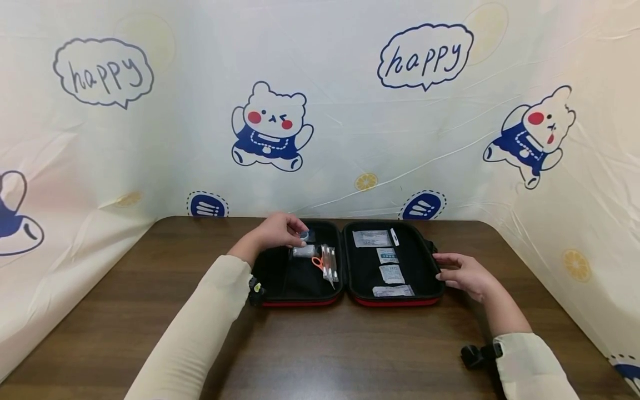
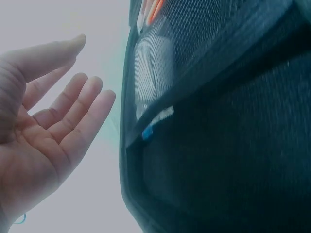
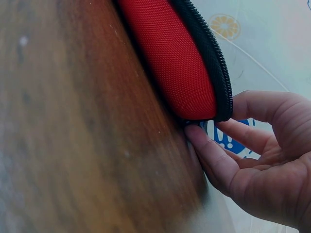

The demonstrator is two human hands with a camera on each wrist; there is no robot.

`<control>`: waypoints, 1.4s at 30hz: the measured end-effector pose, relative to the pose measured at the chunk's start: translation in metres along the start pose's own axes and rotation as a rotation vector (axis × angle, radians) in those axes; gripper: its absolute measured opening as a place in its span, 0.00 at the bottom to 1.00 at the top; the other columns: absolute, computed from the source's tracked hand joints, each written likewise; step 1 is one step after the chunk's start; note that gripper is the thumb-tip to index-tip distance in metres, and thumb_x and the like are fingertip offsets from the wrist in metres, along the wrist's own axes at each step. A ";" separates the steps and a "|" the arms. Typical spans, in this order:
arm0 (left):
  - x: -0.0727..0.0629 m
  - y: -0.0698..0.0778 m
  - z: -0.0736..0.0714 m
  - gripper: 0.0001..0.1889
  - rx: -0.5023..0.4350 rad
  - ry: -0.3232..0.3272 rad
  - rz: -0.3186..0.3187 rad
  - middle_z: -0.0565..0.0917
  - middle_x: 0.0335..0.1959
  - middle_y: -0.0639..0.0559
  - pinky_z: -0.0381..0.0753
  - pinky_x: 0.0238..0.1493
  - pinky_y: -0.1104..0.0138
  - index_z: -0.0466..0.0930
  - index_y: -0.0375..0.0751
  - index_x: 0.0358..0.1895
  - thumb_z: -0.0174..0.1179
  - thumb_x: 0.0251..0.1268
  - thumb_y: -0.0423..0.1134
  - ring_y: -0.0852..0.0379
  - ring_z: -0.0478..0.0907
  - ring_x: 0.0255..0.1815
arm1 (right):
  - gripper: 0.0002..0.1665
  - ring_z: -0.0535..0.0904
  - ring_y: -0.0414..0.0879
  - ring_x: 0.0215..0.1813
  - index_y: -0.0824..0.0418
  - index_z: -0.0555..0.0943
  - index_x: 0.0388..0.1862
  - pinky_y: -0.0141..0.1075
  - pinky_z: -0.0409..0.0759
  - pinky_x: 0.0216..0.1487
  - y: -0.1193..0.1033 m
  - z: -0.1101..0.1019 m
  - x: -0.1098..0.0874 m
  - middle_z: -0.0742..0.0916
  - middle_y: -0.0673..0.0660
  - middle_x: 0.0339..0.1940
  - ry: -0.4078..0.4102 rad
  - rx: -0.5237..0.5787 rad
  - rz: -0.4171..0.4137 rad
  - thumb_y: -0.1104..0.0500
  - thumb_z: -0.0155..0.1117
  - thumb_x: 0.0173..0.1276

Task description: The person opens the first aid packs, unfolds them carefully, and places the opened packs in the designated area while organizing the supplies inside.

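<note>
A black-lined case (image 1: 312, 289) with a red shell lies unfolded on the table, with packets and small tools in both halves. Over the far part of its left half is my left hand (image 1: 280, 230), near a small bluish item (image 1: 311, 235). In the left wrist view the left hand's (image 2: 53, 116) fingers are loosely spread, with nothing visible between them. My right hand (image 1: 465, 273) holds the case's right edge; in the right wrist view its thumb and index finger meet the red shell (image 3: 170, 58) and zipper rim.
Orange-handled scissors (image 1: 318, 263), clear-wrapped sticks (image 1: 329, 264) and a white packet (image 1: 304, 251) sit in the left half. The right half holds several flat packets (image 1: 391, 274) and a white slim item (image 1: 394, 237). Behind the wooden table (image 1: 350, 350) hangs a printed curtain (image 1: 345, 139).
</note>
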State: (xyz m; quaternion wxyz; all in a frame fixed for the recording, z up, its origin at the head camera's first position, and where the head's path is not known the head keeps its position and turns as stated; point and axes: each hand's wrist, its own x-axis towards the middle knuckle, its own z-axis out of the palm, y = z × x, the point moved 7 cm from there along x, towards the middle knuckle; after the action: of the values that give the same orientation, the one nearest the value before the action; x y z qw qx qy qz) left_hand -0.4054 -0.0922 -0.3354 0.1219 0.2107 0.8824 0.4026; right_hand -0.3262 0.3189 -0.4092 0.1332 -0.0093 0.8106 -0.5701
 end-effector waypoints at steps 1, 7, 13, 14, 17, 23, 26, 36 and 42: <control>0.001 0.001 0.002 0.16 0.004 -0.003 0.005 0.82 0.49 0.38 0.85 0.43 0.62 0.82 0.34 0.50 0.69 0.58 0.32 0.50 0.80 0.42 | 0.39 0.71 0.57 0.60 0.73 0.59 0.72 0.43 0.78 0.58 0.000 0.000 0.000 0.62 0.76 0.70 0.000 0.000 -0.001 0.67 0.63 0.67; 0.009 0.008 0.016 0.17 0.064 -0.034 0.035 0.82 0.49 0.37 0.84 0.42 0.63 0.82 0.33 0.51 0.69 0.58 0.33 0.50 0.79 0.41 | 0.39 0.71 0.57 0.60 0.74 0.59 0.72 0.43 0.78 0.58 -0.001 0.001 -0.001 0.63 0.76 0.70 0.000 0.002 0.002 0.67 0.63 0.67; 0.018 0.020 0.029 0.17 0.120 -0.079 0.057 0.84 0.45 0.41 0.84 0.42 0.64 0.82 0.33 0.50 0.70 0.57 0.32 0.53 0.80 0.40 | 0.38 0.72 0.54 0.58 0.74 0.59 0.72 0.43 0.79 0.57 -0.001 0.001 -0.001 0.63 0.76 0.70 0.008 -0.002 0.004 0.67 0.63 0.67; 0.019 0.022 0.031 0.17 0.130 -0.086 0.061 0.84 0.45 0.41 0.83 0.42 0.64 0.82 0.33 0.50 0.70 0.57 0.32 0.54 0.80 0.40 | 0.39 0.72 0.54 0.58 0.73 0.59 0.72 0.43 0.78 0.57 -0.001 0.001 -0.001 0.63 0.76 0.70 0.008 -0.005 0.004 0.67 0.64 0.67; 0.024 0.027 0.034 0.17 0.156 -0.101 0.055 0.84 0.45 0.42 0.83 0.44 0.63 0.82 0.34 0.50 0.70 0.57 0.32 0.54 0.80 0.41 | 0.39 0.72 0.55 0.59 0.73 0.59 0.72 0.44 0.78 0.58 -0.001 0.002 -0.002 0.63 0.76 0.70 0.010 -0.009 0.007 0.66 0.64 0.67; 0.034 0.033 0.038 0.20 0.194 -0.126 0.054 0.84 0.48 0.42 0.81 0.49 0.62 0.82 0.34 0.52 0.71 0.55 0.31 0.53 0.80 0.45 | 0.38 0.72 0.55 0.58 0.73 0.59 0.72 0.43 0.79 0.57 -0.001 0.001 -0.001 0.63 0.76 0.70 0.014 -0.006 0.009 0.67 0.64 0.67; 0.039 0.029 0.039 0.21 0.186 -0.141 0.050 0.83 0.50 0.42 0.80 0.51 0.62 0.82 0.34 0.53 0.71 0.54 0.28 0.50 0.80 0.48 | 0.38 0.72 0.55 0.58 0.73 0.59 0.72 0.42 0.79 0.57 -0.001 0.001 0.000 0.63 0.75 0.70 0.015 -0.003 0.011 0.67 0.63 0.67; 0.051 0.014 0.047 0.21 0.212 -0.164 0.036 0.83 0.50 0.44 0.79 0.55 0.60 0.82 0.36 0.54 0.72 0.55 0.36 0.53 0.78 0.50 | 0.38 0.69 0.59 0.61 0.71 0.60 0.73 0.45 0.77 0.59 0.000 0.000 0.000 0.62 0.75 0.71 0.018 -0.025 0.033 0.65 0.64 0.67; 0.053 0.012 0.054 0.20 0.144 -0.209 -0.021 0.84 0.48 0.46 0.79 0.55 0.60 0.83 0.37 0.53 0.72 0.54 0.33 0.54 0.79 0.47 | 0.38 0.68 0.61 0.62 0.70 0.61 0.73 0.46 0.75 0.61 0.002 -0.002 0.001 0.62 0.74 0.71 0.019 -0.029 0.034 0.65 0.65 0.67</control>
State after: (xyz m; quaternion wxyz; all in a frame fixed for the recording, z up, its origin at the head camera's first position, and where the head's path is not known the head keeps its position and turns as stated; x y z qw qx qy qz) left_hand -0.4281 -0.0253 -0.3636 0.2018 0.2507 0.8937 0.3127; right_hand -0.3275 0.3215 -0.4104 0.1350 0.0078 0.8201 -0.5561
